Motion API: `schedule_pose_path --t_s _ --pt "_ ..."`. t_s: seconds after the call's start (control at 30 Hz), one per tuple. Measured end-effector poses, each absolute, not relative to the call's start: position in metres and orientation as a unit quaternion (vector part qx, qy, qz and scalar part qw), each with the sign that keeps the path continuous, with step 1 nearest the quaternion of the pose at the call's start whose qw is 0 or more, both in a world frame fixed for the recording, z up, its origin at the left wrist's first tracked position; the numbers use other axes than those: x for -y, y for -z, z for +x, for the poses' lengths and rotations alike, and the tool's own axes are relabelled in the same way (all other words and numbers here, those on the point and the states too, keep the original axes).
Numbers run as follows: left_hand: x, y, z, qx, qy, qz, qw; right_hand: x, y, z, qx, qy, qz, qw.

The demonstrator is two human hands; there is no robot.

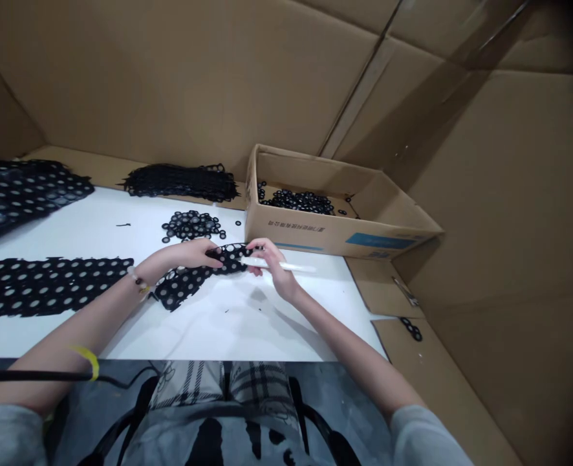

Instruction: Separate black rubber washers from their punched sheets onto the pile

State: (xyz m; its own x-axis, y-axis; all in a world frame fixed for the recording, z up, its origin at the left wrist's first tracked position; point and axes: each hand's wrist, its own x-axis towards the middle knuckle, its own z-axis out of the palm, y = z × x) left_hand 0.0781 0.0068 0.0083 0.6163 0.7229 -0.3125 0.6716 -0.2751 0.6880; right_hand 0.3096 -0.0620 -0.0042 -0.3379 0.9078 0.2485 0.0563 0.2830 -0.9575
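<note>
My left hand (189, 254) grips a piece of black perforated rubber-like sheet (182, 285) that is full of round holes. My right hand (270, 260) holds a white pen-like stick (291, 266) and pinches the upper end of the same sheet. Its tip points left, under the sheet's edge. A beaded bracelet (138, 280) sits on my left wrist. Both hands are above the white table top (248, 323).
A long perforated black strip (39, 288) lies left of my hands, with a wider sheet (24, 194) beyond it. A black mesh heap (180, 182), a pile of black rings (192, 225) and an open cardboard box (339, 226) holding rings (301, 202) lie ahead. Cardboard lines the surroundings.
</note>
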Motion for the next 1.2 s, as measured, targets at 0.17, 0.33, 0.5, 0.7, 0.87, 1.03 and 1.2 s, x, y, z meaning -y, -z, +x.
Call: schedule_pose_path --t_s 0.17,0.33,0.5,0.7,0.87,1.03,1.2 --pt "-0.006 -0.007 0.076 -0.459 -0.025 0.79 0.406 0.066 0.019 0.294 0.662 -0.46 -0.425 0.413" --pt "-0.005 -0.002 0.077 -0.46 -0.031 0.787 0.411 0.072 0.025 0.291 0.648 -0.457 -0.447 0.414" --pt "-0.003 0.001 0.08 -0.489 -0.068 0.771 0.403 0.073 0.029 0.29 0.634 -0.467 -0.456 0.415" --pt "0.0 -0.002 0.083 -0.511 -0.071 0.761 0.393 0.069 0.034 0.293 0.631 -0.463 -0.468 0.41" --pt "0.002 -0.004 0.085 -0.508 -0.095 0.756 0.402 0.069 0.037 0.288 0.635 -0.44 -0.489 0.405" --pt "0.003 -0.005 0.086 -0.519 -0.114 0.732 0.426 0.072 0.034 0.283 0.657 -0.401 -0.492 0.407" --pt "0.003 -0.005 0.087 -0.506 -0.105 0.731 0.445 0.075 0.03 0.282 0.676 -0.384 -0.481 0.405"
